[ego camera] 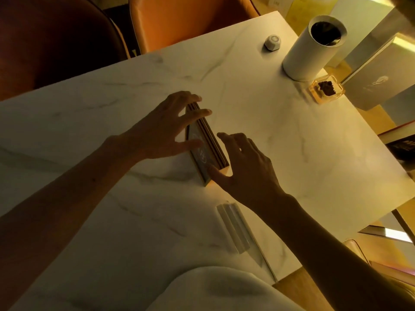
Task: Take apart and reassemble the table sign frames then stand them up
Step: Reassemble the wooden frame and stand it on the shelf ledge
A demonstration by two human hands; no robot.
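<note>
A gold-edged table sign frame point(207, 143) stands upright on the white marble table point(280, 135), with a dark card bearing white print in it. My left hand point(164, 129) is spread at its left side, fingertips resting on the top edge and the card face. My right hand point(244, 169) is spread at its near right end, the thumb touching the frame's lower corner. Neither hand grips it. A second, clear acrylic sign frame point(233, 227) lies flat near the table's front edge, under my right forearm.
A tall white cylinder point(312, 48) stands at the far right, with a small white faceted object point(272, 42) to its left and a clear amber ashtray point(326, 92) in front. Orange chairs point(184, 21) stand beyond the table. A white cushion point(213, 292) lies at the near edge.
</note>
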